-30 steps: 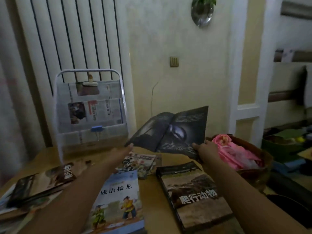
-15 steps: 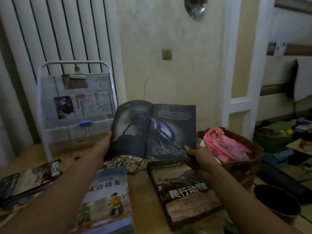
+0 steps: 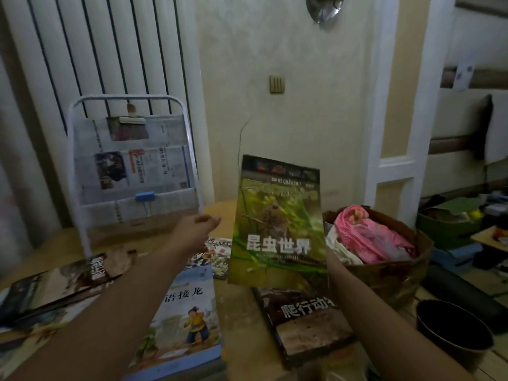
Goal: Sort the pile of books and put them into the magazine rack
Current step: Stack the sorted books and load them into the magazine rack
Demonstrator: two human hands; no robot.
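Hands: right hand [image 3: 331, 266], mostly hidden, grips the green insect-cover book [image 3: 277, 224] by its lower right corner; left hand [image 3: 198, 229] empty, fingers loosely curled, reaching forward.
Book: closed, upright, cover facing the camera, probably for reading its title before sorting.
Rack: white wire magazine rack [image 3: 132, 158] beyond on the wooden desk [image 3: 239, 320], holding newspapers.

A single head-worn camera looks forward and slightly down over the wooden bench [image 3: 242, 320], close enough that both forearms reach in from the bottom edge. It faces the cream plaster wall [image 3: 302, 105] and the white wire magazine rack [image 3: 82, 171] standing at the bench's far left. No second view exists.
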